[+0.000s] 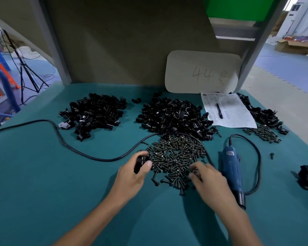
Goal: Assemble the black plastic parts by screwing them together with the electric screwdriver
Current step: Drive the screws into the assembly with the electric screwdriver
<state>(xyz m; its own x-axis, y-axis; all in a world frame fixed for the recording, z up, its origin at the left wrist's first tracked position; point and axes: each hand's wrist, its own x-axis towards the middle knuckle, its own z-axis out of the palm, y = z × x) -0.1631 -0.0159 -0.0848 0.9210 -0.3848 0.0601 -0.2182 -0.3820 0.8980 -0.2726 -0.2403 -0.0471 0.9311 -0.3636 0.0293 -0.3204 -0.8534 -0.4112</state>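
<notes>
Risks: the screws (176, 157) lie in a dense loose heap, so the right hand (210, 181) could lift two at once, or fumble one and let it roll off across the worktop (43, 174). The cord (78, 148) runs right along the heap's far edge and under it, so a tug on the screwdriver (232, 169) could drag screws around. The screwdriver lies flat just right of the right hand, tip toward the person, nobody holding it. Reaching for it with a screw pinched risks dropping the screw. The part (140, 161) in the left hand (132, 174) is small and mostly covered, so its screw hole may be hard to line up.

Left hand: clenched round one black part, thumb on top and fingers wrapped behind, at the heap's left edge, just above the worktop.

Right hand: fingers curled down into the heap's near-right edge, tips touching screws. Whether one is already pinched can't be told, as it's blurred.

Judged step: fetching a screw for the held part; driving not yet begun.

More parts sit in piles (171, 116) behind the heap.
</notes>
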